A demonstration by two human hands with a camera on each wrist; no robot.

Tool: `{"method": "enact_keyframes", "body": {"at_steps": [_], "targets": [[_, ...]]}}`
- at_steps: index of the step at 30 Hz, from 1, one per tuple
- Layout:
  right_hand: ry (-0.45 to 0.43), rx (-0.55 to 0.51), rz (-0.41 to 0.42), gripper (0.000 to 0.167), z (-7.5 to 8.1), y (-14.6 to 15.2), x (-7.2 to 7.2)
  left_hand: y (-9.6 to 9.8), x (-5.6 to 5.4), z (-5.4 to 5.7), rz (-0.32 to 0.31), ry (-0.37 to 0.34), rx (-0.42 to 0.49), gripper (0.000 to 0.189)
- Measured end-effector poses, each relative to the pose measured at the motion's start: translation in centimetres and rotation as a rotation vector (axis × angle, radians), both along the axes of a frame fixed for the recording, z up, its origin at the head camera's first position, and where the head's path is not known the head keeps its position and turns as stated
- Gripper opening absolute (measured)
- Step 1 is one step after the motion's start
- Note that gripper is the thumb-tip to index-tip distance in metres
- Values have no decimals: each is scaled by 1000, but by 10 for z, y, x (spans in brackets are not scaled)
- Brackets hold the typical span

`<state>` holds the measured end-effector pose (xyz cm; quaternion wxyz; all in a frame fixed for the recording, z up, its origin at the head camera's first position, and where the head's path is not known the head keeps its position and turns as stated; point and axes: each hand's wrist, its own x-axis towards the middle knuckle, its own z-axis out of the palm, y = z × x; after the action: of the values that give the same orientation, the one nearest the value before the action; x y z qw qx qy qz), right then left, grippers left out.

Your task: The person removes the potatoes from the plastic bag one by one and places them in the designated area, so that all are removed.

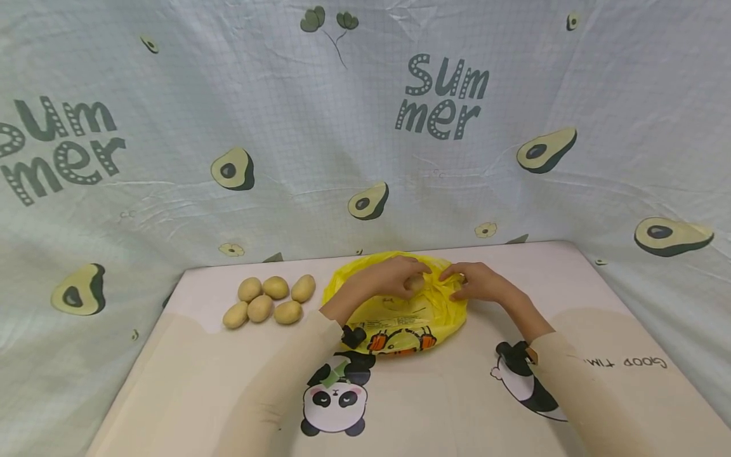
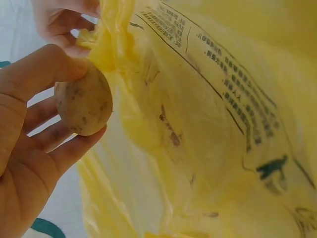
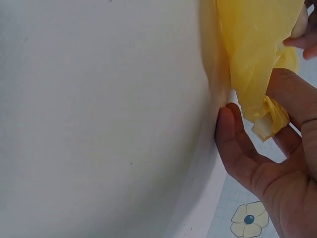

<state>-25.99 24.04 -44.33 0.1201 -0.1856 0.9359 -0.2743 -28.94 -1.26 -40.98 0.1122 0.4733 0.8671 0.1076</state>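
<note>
Now potato [image 2: 83,102] pinched between left hand [image 2: 29,148] thumb and fingers [image 2: 64,151], beside yellow bag [image 2: 208,124].

The yellow bag [image 1: 400,311] is thin plastic film, slightly glossy, crinkled and half see-through, with dark print on it. The potato [image 2: 83,101] held in the left hand [image 2: 29,148] has a matt, dull tan skin, fairly smooth with small brown specks; the loose potatoes [image 1: 268,299] look the same. The worktop [image 1: 457,406] has a smooth, matt printed covering. The backdrop [image 1: 342,127] is creased cloth with a fine grid and a flat, matt finish.
</note>
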Motion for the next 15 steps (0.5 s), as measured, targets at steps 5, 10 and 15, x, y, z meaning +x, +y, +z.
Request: {"method": "enact_keyframes", "body": {"at_steps": [5, 10, 15], "targets": [[-17, 9, -12, 37, 0, -1, 0, -12, 11, 5, -10, -11, 46, 54], [-27, 22, -19, 38, 0, -3, 0, -20, 20, 12, -33, 7, 80, 51], [-22, 22, -14, 38, 0, -3, 0, -28, 25, 18, -71, 29, 118, 42]]}}
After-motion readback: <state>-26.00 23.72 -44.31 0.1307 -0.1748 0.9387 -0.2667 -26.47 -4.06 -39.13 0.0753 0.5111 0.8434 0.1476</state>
